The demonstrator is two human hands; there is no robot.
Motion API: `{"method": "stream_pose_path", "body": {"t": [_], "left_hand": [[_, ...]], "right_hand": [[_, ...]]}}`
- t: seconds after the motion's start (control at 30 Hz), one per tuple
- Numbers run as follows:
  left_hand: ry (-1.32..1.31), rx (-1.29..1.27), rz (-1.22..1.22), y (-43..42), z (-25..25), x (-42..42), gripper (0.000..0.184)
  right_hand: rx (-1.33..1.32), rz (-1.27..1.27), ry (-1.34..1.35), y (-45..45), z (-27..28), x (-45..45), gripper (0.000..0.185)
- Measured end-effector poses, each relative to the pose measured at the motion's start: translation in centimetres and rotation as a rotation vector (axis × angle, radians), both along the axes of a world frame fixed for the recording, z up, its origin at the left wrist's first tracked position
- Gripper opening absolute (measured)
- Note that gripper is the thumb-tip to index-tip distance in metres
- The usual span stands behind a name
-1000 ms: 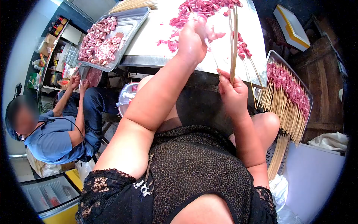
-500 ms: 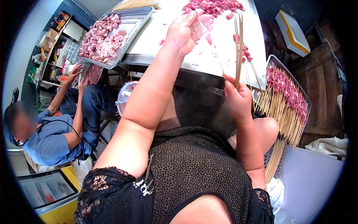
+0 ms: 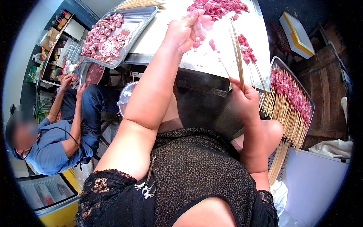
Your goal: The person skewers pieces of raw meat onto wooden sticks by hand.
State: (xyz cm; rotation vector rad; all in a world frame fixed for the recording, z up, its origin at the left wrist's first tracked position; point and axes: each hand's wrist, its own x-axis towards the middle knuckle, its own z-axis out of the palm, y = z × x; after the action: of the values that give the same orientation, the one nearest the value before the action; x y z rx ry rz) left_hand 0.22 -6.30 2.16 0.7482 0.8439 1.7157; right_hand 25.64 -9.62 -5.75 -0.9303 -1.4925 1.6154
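The pale worktop (image 3: 145,45) ends in a metal front edge facing the person's knees; open room shows between the left tray (image 3: 134,22) and the left forearm, and again between the two hands, where only small scraps of meat (image 3: 212,44) lie scattered. The left hand (image 3: 183,34) reaches well over the edge, close to the pile of cut meat (image 3: 219,8); its fingers are partly curled, but glare washes out the tips, so whether they pinch anything cannot be told. The right hand (image 3: 245,99) is just in front of the edge, its fingers closed round the lower end of a bundle of skewers (image 3: 238,56); one thin skewer (image 3: 224,68) splits away from the bundle, slanting left over the worktop.

Just right of the bundle, threaded skewers (image 3: 246,49) rest with their red meat on the surface and their bare sticks crossing the edge; beyond the worktop's right side, a shallow metal tray holds loaded skewers (image 3: 291,94) in close rows, moist pink lumps at one end, straight straw-coloured sticks at the other. The left tray is metal too, smooth and rectangular with rounded corners; rounded, glossy pieces of meat (image 3: 104,39), pink marbled with white, fill much of it.
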Motion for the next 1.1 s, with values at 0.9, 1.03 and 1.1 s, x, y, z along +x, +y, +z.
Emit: {"method": "stream_pose_path", "body": {"t": [0.9,1.03,1.1], "left_hand": [[-0.322,0.073,0.059,0.2,0.1,3.7,0.019],[-0.291,0.053,0.003,0.0,-0.1,3.7,0.023],[-0.197,0.034,-0.041,-0.1,0.0,2.9,0.025]], "right_hand": [[0.114,-0.093,-0.003,-0.2,-0.6,-1.4,0.02],[-0.072,0.001,0.139,0.1,-0.1,-1.0,0.021],[-0.091,0.006,0.167,0.1,0.2,-0.9,0.022]]}}
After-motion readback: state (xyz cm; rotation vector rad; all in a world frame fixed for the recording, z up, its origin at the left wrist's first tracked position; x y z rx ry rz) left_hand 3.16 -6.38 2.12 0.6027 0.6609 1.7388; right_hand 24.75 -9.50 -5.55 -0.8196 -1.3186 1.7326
